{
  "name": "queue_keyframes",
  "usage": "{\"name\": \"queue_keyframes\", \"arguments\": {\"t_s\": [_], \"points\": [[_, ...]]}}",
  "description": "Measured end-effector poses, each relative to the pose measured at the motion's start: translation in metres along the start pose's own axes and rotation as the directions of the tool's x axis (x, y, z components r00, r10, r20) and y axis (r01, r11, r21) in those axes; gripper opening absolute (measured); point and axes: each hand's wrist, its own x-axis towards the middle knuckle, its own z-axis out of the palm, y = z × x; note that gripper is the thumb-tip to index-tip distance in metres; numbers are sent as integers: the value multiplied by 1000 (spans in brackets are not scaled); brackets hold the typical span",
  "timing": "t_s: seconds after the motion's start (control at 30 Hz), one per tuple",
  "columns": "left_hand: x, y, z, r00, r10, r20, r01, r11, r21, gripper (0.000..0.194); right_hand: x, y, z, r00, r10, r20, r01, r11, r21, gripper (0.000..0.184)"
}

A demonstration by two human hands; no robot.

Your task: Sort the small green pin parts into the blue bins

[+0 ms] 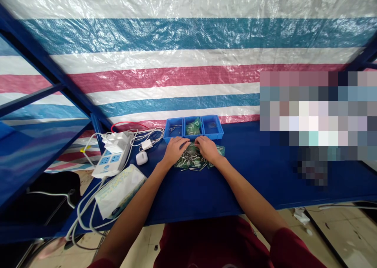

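Observation:
A heap of thin silvery metal pins (193, 158) lies on a green-tinted clear plastic bag (220, 149) on the blue table. My left hand (176, 148) is over the heap's left side, its fingers curled toward the thumb. On the right side, my right hand (206, 147) has its fingers drawn together close to the left fingertips. Whatever sits between the fingers of either hand is too small to make out. Just beyond them stand three joined blue bins: the left bin (168, 129) has a few pins, the middle bin (193, 119) a green bag, the right bin (216, 136) some small dark pieces.
Left of my arms are a white power strip (110, 164) with plugs and cables, a white earbud case (141, 158), a white charger (146, 144) and a tissue pack (120, 191). A striped tarp (176, 75) hangs behind the table (194, 201). The right side is pixelated.

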Motion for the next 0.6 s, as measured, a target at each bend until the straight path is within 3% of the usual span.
{"name": "queue_keyframes", "arguments": {"t_s": [0.13,0.37,0.6], "points": [[0,0,0,999,25,48,-24,999,-41,26,0,-4,-4,995,37,-93,-25,991,129,11],[0,6,-4,997,-63,-31,60,994,-89,32,0,-10,-8,973,12,-231,75,929,363,16],[0,13,-4,993,-102,-57,95,989,-114,38,0,-11,-8,970,83,-230,11,925,380,21]]}}
